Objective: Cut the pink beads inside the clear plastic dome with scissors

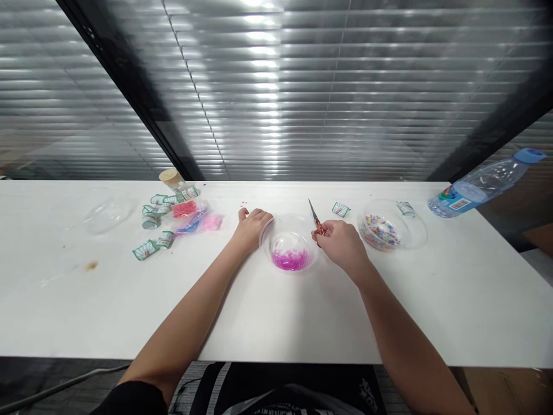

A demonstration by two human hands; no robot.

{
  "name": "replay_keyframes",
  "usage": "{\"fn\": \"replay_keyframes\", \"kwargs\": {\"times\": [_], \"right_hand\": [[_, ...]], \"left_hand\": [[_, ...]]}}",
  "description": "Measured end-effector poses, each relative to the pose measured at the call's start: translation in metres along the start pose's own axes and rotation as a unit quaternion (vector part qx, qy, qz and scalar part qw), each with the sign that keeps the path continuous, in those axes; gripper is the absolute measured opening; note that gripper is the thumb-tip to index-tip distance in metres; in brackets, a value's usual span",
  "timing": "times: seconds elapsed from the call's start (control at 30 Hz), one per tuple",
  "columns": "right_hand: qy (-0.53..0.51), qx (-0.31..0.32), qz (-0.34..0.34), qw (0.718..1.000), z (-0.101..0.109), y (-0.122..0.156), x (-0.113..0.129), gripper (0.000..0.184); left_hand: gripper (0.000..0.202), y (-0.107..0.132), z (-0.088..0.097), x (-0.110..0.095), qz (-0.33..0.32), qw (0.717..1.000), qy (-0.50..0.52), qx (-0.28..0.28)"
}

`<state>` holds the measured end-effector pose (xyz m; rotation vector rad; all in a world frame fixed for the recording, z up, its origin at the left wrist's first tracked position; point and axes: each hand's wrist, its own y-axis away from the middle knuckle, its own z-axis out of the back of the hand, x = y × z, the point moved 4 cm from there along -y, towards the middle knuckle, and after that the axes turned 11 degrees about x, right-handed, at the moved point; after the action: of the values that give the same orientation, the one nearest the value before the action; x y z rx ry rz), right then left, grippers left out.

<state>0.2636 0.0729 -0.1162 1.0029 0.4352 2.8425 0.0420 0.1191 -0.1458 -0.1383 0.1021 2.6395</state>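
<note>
A clear plastic bowl (311, 253) stands in front of me on the white table, with small purple bead-like pieces (290, 259) pooled at its near side. At its left rim is my left hand (253, 229), fingers curled against the bowl's edge; the thumb is hidden. My right hand (343, 242) is closed around the copper-coloured handles of a small pair of scissors (315, 214), just right of the bowl. The scissors' slim blades point up and away, close together. A few tiny red bits (244, 203) lie beyond my left hand.
Left are several green-and-white wrappers (146, 250), a bag of red beads (185, 208), a pink packet (211, 222), a wooden-topped jar (170, 178) and a clear lid (105, 216). Right are a tub of multicoloured beads (382, 231), another wrapper (341, 209) and a water bottle (484, 184).
</note>
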Motion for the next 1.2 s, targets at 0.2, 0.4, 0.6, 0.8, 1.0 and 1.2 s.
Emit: {"fn": "replay_keyframes", "kwargs": {"times": [0.2,0.4,0.6,0.8,1.0,1.2], "right_hand": [[0.002,0.009,-0.005,1.000,-0.002,0.002,0.003,0.013],[0.024,0.022,-0.006,0.999,-0.003,0.002,0.006,0.018],[0.022,0.021,-0.003,1.000,-0.004,0.002,0.006,0.020],[0.019,0.017,0.003,1.000,-0.004,0.003,0.007,0.018],[0.018,0.012,0.002,1.000,-0.004,0.003,0.006,0.019],[0.001,0.019,0.009,1.000,-0.003,0.003,0.006,0.028]], "left_hand": [[0.015,0.001,-0.002,0.007,0.001,1.000,0.009,-0.014],[0.015,-0.002,-0.006,0.007,-0.019,0.999,0.007,-0.025],[0.015,-0.002,-0.008,0.007,-0.036,0.999,-0.021,-0.036],[0.015,-0.004,-0.006,0.003,-0.042,0.998,-0.026,-0.031],[0.012,0.001,-0.002,0.007,-0.028,0.998,0.020,-0.048],[0.010,0.021,0.015,0.027,0.049,0.961,0.170,-0.211]]}}
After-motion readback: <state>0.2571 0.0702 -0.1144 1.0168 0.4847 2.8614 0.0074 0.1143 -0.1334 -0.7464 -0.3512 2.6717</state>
